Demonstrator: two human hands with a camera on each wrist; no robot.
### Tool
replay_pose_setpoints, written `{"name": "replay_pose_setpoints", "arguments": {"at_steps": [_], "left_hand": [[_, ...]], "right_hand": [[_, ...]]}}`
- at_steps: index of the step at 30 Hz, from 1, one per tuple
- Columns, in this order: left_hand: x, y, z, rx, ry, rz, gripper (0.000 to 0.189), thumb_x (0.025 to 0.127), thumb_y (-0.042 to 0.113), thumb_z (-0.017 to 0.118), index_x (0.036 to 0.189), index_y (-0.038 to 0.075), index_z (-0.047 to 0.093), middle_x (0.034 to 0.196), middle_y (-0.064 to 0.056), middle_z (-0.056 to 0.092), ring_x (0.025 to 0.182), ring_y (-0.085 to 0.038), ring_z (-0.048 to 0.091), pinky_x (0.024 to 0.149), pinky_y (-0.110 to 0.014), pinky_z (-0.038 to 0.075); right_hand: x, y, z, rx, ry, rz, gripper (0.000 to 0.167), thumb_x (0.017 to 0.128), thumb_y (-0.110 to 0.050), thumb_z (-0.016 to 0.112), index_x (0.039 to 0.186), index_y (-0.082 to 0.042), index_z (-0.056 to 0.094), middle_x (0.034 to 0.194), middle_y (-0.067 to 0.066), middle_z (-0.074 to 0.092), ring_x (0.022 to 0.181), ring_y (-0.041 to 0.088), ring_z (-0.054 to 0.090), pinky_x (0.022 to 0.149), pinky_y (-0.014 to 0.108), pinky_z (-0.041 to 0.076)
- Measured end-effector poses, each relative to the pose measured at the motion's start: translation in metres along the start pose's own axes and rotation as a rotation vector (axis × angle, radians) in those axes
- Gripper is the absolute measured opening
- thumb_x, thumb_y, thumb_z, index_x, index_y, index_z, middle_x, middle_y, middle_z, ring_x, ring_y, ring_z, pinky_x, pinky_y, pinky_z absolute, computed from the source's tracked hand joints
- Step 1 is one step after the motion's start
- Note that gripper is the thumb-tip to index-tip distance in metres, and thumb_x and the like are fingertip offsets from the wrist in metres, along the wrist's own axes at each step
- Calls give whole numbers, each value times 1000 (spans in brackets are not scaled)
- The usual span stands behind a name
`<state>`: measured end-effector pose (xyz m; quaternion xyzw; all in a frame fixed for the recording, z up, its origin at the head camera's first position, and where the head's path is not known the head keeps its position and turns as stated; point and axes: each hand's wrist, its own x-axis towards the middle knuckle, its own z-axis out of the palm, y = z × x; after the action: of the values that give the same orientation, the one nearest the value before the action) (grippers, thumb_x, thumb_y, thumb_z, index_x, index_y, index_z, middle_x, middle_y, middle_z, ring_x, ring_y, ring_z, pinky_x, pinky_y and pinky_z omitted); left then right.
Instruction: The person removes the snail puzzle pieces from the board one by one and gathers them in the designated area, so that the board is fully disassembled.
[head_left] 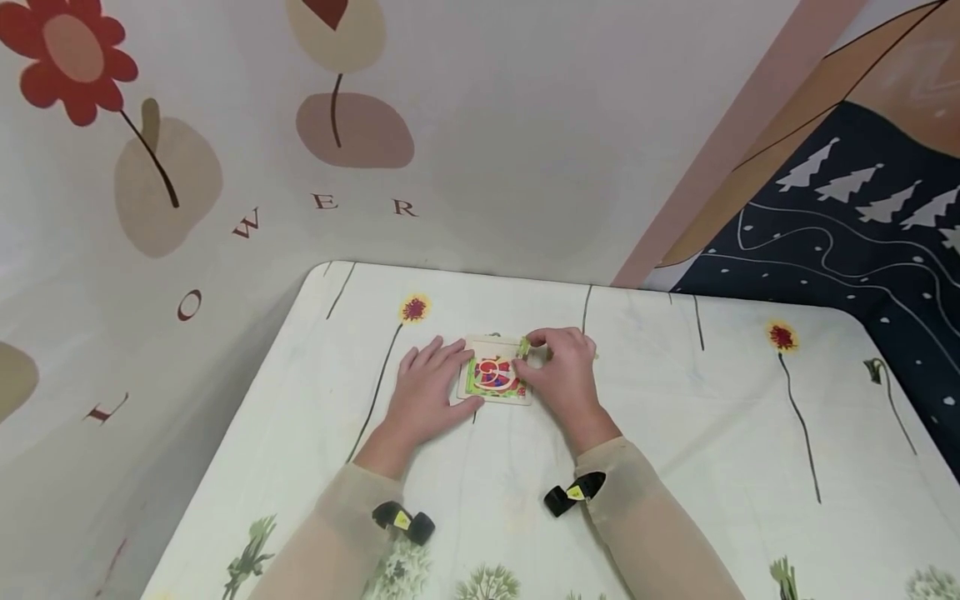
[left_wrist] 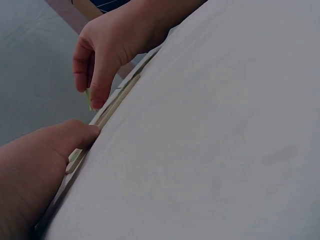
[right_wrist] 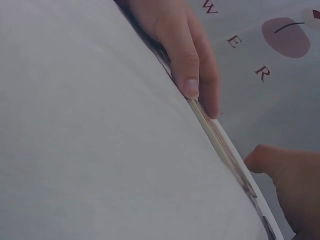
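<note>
A small, square wooden puzzle board [head_left: 492,346] lies flat on the table, with a red, blue and green picture that looks like a snail set in it. Along its left side rests my left hand [head_left: 429,392], fingers spread and nearly straight, with the thumb on the near edge. My right hand [head_left: 566,371] pinches a small green puzzle piece [head_left: 524,345] between thumb and forefinger at the board's upper right corner. In the left wrist view, the green piece [left_wrist: 90,99] shows between those fingertips, just above the board [left_wrist: 120,102]. The right wrist view shows the left thumb [right_wrist: 190,87] against the board's edge.
A white cloth with printed flowers covers the table [head_left: 697,433]. Behind it rises a pale wall hanging [head_left: 510,183] with flower prints and letters; a dark panel with trees [head_left: 840,233] is at the right. A small dark thing [head_left: 495,334] shows at the board's far edge.
</note>
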<state>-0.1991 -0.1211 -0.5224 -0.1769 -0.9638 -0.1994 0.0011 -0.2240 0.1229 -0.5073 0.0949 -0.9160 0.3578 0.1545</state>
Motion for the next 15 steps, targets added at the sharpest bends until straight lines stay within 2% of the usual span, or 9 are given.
{"name": "replay_pose_setpoints", "arguments": {"at_steps": [7, 11, 15], "left_hand": [[0, 1, -1, -1, 10, 7, 78, 93, 60, 71, 158, 20, 53, 170, -1, 40, 160, -33, 24, 125, -64, 13], [0, 0, -1, -3, 12, 8, 78, 93, 60, 71, 157, 20, 54, 169, 0, 41, 160, -33, 25, 125, -64, 14], [0, 0, -1, -8, 8, 7, 78, 93, 59, 72, 157, 20, 54, 169, 0, 41, 160, -33, 25, 125, -64, 13]], "right_hand": [[-4, 4, -10, -31, 20, -53, 31, 83, -31, 93, 103, -11, 81, 91, 0, 76, 98, 22, 59, 109, 54, 31], [-8, 17, -20, -63, 52, -97, 30, 82, -33, 93, 100, -12, 82, 90, 0, 77, 97, 20, 61, 109, 55, 31], [-12, 33, -33, -75, 73, -96, 31, 80, -34, 94, 99, -12, 83, 91, 0, 77, 97, 22, 64, 105, 53, 34]]}}
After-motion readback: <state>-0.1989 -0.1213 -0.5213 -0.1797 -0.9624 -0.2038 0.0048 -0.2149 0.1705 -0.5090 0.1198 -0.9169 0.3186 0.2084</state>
